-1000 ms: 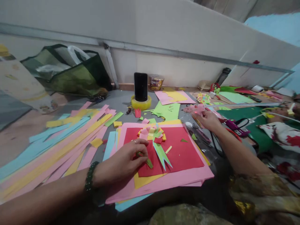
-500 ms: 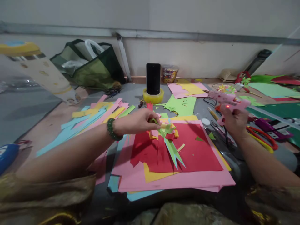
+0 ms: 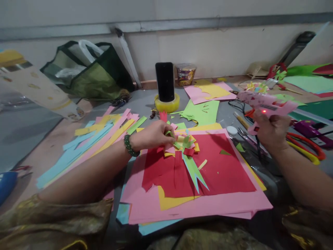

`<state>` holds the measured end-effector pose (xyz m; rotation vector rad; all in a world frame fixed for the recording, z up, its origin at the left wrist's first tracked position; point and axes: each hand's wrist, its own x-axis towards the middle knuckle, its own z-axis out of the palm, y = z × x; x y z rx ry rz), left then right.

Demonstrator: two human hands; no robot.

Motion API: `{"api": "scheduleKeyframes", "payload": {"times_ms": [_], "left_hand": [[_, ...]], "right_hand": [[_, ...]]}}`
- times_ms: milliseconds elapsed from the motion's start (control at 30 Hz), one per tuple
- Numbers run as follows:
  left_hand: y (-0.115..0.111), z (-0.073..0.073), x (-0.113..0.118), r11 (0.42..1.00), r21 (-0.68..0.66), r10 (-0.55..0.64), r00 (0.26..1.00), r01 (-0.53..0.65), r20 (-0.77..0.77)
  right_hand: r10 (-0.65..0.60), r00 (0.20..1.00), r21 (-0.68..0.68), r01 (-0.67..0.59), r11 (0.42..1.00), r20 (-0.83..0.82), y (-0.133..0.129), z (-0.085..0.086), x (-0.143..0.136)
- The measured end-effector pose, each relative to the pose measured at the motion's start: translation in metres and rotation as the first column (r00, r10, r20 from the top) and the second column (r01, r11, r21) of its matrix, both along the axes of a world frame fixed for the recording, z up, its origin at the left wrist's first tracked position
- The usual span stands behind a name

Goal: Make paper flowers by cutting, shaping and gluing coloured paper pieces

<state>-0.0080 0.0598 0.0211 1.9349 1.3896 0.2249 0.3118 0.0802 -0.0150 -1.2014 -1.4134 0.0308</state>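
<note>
Over a stack of coloured paper, my left hand (image 3: 156, 136) is closed in a pinch, with a bit of green paper (image 3: 169, 133) showing between the fingers. Just beside those fingertips lies a paper flower (image 3: 189, 144) made of layered yellow, pink, red and green pieces. Two pointed green tails (image 3: 194, 170) edged in light blue hang from it towards me. The flower rests on a red sheet (image 3: 229, 170). My right hand (image 3: 272, 130) grips a pink glue gun (image 3: 277, 104), raised to the right with its nozzle pointing left and a red light lit.
Cut paper strips (image 3: 85, 146) lie to the left. A phone (image 3: 165, 81) stands in a yellow tape roll (image 3: 168, 105) behind the stack. Orange-and-yellow-handled tools (image 3: 308, 149) and a purple device (image 3: 310, 133) are at right. A green bag (image 3: 96, 76) and a tilted bottle (image 3: 39, 88) stand back left.
The view has shifted slightly. My left fingertips have drawn a little left from the flower's middle. The glue gun, still in my right hand, appears slightly farther right.
</note>
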Motion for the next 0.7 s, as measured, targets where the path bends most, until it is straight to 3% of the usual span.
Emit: {"api": "scheduleKeyframes", "payload": {"times_ms": [267,567,700], "left_hand": [[-0.0035,-0.0042,0.0049,0.990,0.139,-0.013,0.998,0.021,-0.058],[-0.0024,-0.0105,0.0053,0.977,0.201,-0.050,0.993,0.071,-0.105],[-0.0029,-0.0072,0.0035,0.955,0.291,-0.010,0.991,0.049,-0.134]], "right_hand": [[0.040,0.999,-0.064,-0.043,0.997,-0.034,0.0004,-0.0019,0.0002],[0.048,0.997,-0.093,-0.053,0.994,-0.057,-0.0043,0.0028,-0.0066],[0.042,0.997,-0.094,-0.048,0.994,-0.064,-0.0045,0.0040,-0.0082]]}}
